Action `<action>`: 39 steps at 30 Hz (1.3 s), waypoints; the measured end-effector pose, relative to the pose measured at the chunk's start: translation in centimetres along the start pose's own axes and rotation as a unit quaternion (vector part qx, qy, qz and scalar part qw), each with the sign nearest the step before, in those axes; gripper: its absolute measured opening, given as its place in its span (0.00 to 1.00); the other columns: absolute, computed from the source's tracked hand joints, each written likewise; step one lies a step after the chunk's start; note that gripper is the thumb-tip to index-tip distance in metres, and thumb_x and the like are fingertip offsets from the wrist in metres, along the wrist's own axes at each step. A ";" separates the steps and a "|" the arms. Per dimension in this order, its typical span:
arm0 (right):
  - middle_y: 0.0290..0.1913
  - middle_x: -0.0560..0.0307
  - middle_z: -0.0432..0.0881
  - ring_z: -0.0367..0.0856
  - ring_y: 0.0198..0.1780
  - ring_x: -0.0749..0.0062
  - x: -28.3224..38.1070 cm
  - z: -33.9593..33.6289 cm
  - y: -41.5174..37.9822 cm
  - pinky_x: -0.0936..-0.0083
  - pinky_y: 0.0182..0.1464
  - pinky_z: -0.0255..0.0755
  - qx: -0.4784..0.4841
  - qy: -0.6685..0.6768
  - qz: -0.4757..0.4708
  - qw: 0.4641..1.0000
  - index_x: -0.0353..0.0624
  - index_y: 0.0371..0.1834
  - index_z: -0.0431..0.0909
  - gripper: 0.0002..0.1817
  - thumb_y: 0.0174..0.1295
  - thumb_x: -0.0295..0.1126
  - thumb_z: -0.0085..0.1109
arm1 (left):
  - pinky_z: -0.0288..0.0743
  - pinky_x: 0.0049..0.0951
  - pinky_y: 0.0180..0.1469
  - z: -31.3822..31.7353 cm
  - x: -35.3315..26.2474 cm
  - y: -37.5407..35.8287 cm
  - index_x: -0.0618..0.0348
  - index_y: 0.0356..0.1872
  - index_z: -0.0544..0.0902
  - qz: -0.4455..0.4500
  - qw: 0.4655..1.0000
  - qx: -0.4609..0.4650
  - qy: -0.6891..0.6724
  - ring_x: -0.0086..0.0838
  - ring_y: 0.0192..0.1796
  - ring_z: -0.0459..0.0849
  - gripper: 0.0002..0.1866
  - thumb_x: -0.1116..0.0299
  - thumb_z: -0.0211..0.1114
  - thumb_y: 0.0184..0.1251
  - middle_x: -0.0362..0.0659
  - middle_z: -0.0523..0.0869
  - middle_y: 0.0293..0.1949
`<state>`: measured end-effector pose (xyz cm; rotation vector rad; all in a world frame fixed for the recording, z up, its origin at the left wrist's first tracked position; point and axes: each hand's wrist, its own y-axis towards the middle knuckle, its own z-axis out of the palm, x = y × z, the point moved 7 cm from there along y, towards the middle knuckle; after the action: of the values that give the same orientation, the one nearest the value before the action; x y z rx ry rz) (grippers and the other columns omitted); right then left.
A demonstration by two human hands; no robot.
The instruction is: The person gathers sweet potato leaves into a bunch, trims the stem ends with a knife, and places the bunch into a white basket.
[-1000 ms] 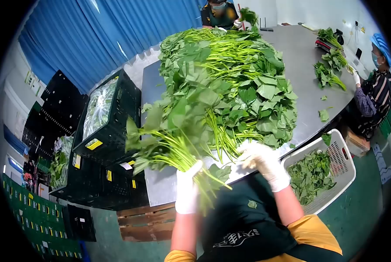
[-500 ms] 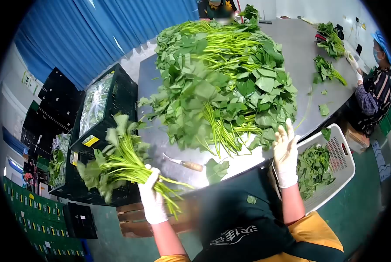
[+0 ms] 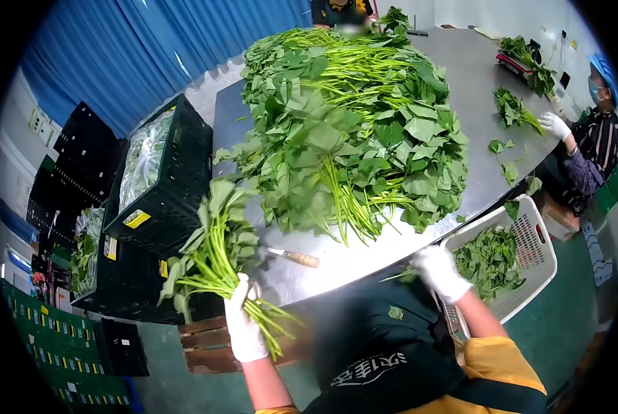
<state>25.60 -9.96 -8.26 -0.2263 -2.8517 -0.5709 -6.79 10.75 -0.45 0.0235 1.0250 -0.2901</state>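
My left hand (image 3: 245, 321), in a white glove, is closed round the stems of a bunch of leafy greens (image 3: 216, 259), its leaves pointing up and its cut ends to the lower right. My right hand (image 3: 441, 274), also gloved and slightly blurred, is closed at the table's front edge, with a loose green leaf (image 3: 404, 274) sticking out of its left side. A knife with a wooden handle (image 3: 301, 259) lies on the metal table between my hands. Beyond it spreads a large heap of leafy greens (image 3: 412, 134), stems and leaves in layers.
A white basket (image 3: 547, 259) holding loose leaves stands at the right, below the table edge. Dark crates (image 3: 185, 162) with bagged greens are stacked on the left. At the far right a co-worker's gloved hand (image 3: 555, 125) is near small bunches and a red scale (image 3: 513, 65).
My right hand has gone from raised and spread to lowered and closed, and the leaf beside the knife has left the table. The bunch in my left hand has swung more upright.
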 end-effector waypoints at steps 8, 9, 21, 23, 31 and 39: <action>0.32 0.51 0.83 0.82 0.36 0.57 1.2 -5.9 0.9 0.64 0.39 0.74 0.080 0.014 0.149 0.986 0.48 0.37 0.83 0.11 0.52 0.37 0.62 | 0.67 0.19 0.29 2.4 3.8 0.4 0.59 0.41 0.75 -0.064 0.998 -0.010 -0.025 0.20 0.27 0.73 0.08 0.77 0.62 0.61 0.37 0.75 0.25; 0.33 0.52 0.83 0.82 0.37 0.56 3.2 -4.8 2.5 0.66 0.41 0.75 0.013 0.095 0.097 0.991 0.47 0.39 0.83 0.13 0.52 0.38 0.65 | 0.68 0.19 0.30 3.0 4.5 0.3 0.59 0.41 0.75 -0.081 0.996 -0.011 -0.021 0.20 0.26 0.73 0.08 0.77 0.62 0.61 0.36 0.74 0.25; 0.21 0.42 0.77 0.79 0.25 0.46 6.6 9.9 11.8 0.58 0.31 0.72 -0.014 0.083 0.101 0.991 0.35 0.24 0.76 0.12 0.57 0.34 0.56 | 0.68 0.20 0.33 2.0 2.7 -1.0 0.60 0.38 0.76 0.027 0.991 -0.053 0.121 0.20 0.28 0.76 0.09 0.79 0.65 0.56 0.37 0.78 0.29; 0.20 0.43 0.76 0.78 0.25 0.49 6.2 9.9 11.5 0.62 0.31 0.73 -0.021 0.088 0.104 0.991 0.35 0.25 0.76 0.12 0.57 0.34 0.56 | 0.69 0.20 0.34 2.4 2.7 -1.1 0.60 0.37 0.76 0.031 0.992 -0.045 0.112 0.21 0.29 0.77 0.10 0.79 0.66 0.56 0.37 0.78 0.30; 0.20 0.66 0.74 0.73 0.24 0.83 8.1 5.0 10.0 0.80 0.27 0.67 0.027 0.471 0.156 0.868 0.40 0.27 0.76 0.11 0.56 0.36 0.65 | 0.71 0.21 0.36 5.5 4.6 0.1 0.63 0.34 0.78 0.014 0.989 0.028 0.142 0.21 0.31 0.78 0.05 0.80 0.62 0.57 0.39 0.82 0.29; 0.23 0.56 0.76 0.74 0.25 0.76 13.0 2.8 8.9 0.75 0.33 0.70 0.102 0.317 0.072 0.940 0.40 0.30 0.79 0.15 0.53 0.42 0.67 | 0.71 0.21 0.34 7.9 4.4 0.7 0.65 0.39 0.79 -0.035 0.991 0.039 0.121 0.22 0.30 0.79 0.12 0.77 0.69 0.54 0.39 0.82 0.28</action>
<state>14.31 0.60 -4.35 -0.1721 -2.2208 -0.2481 2.13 9.23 -0.19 0.0957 1.2560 -0.3989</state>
